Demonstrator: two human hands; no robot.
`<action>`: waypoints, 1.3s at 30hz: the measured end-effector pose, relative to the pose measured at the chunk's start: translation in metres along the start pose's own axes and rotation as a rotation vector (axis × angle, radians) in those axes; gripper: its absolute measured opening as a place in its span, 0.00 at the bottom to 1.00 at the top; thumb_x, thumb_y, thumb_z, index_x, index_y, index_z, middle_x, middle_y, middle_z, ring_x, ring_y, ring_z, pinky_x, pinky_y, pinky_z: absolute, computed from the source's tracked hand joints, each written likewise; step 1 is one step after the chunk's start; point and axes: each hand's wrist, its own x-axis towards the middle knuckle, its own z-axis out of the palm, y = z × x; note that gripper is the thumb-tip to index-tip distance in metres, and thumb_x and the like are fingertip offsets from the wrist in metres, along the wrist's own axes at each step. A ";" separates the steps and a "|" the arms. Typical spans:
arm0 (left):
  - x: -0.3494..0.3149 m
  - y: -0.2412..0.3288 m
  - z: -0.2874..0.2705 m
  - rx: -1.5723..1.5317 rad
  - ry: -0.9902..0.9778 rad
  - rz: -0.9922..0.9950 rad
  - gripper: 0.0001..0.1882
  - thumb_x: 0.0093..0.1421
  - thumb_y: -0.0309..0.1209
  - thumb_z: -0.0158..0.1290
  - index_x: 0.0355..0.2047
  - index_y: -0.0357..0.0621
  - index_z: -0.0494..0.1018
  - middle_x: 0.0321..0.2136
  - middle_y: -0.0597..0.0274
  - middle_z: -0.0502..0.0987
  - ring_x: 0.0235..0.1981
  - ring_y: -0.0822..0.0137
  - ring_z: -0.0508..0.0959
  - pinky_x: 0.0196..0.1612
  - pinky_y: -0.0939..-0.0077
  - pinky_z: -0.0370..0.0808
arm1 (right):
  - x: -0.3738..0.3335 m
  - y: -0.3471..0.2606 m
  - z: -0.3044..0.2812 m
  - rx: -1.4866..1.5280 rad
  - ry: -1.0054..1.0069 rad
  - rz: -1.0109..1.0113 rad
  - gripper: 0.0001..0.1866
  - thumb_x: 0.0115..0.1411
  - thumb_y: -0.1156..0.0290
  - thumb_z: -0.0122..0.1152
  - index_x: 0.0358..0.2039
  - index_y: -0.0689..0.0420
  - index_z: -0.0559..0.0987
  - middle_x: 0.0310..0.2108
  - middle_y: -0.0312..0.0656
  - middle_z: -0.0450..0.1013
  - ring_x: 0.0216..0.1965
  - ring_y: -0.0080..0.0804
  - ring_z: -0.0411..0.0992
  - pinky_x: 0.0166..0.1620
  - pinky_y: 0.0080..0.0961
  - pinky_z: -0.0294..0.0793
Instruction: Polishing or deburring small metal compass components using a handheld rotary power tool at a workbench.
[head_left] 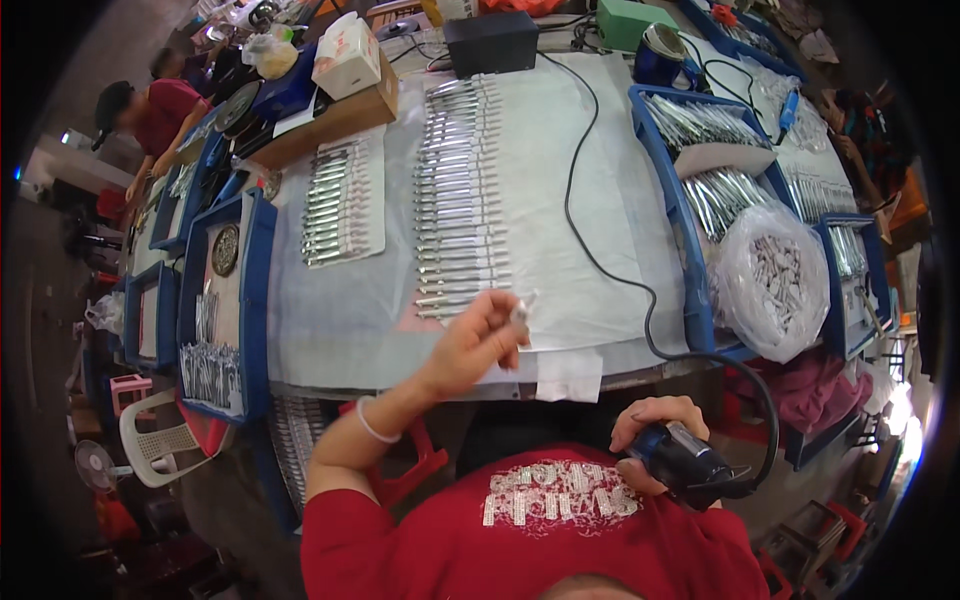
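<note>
A small, pale, shiny piece (523, 307) sits at the fingertips of the left hand (468, 345), above the near part of a white sheet (560, 200); its exact shape is blurred. The left thumb and fingers pinch it. A pale band (370, 422) circles that wrist. The right hand (660, 412) is curled around a dark blue and black rounded handheld tool (690, 460), near the red shirt (420, 530). A black cord (568, 190) runs from the tool across the sheet.

Just beside the left hand begins a long column of slender silver metal rods (455, 200), laid side by side. Farther left lies a shorter column of similar rods (335, 205). To the right, a clear plastic bag (812, 312) of small metal parts rests against a blue plastic tray (692, 270) holding bundled rods. A black rectangular box (490, 43) stands at the far end.
</note>
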 end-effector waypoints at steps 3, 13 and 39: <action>-0.035 -0.039 0.027 -0.142 -0.094 -0.096 0.13 0.66 0.30 0.45 0.49 0.41 0.58 0.28 0.62 0.74 0.22 0.77 0.73 0.25 0.85 0.70 | -0.012 -0.007 0.002 -0.010 -0.004 0.042 0.28 0.44 0.76 0.70 0.45 0.59 0.65 0.24 0.44 0.72 0.25 0.32 0.73 0.30 0.26 0.74; -0.070 -0.093 0.084 -0.488 -0.052 -0.268 0.17 0.68 0.35 0.42 0.48 0.34 0.71 0.26 0.64 0.75 0.19 0.80 0.69 0.24 0.88 0.66 | -0.031 -0.019 0.004 0.053 0.004 0.203 0.25 0.52 0.73 0.65 0.46 0.57 0.63 0.28 0.45 0.71 0.31 0.33 0.71 0.40 0.34 0.71; -0.053 -0.125 0.088 -0.879 0.051 -0.378 0.23 0.69 0.44 0.39 0.43 0.35 0.73 0.24 0.67 0.71 0.20 0.76 0.69 0.25 0.83 0.66 | -0.042 0.059 0.025 -0.122 0.296 0.644 0.21 0.44 0.77 0.69 0.41 0.62 0.74 0.30 0.37 0.78 0.26 0.16 0.71 0.34 0.16 0.71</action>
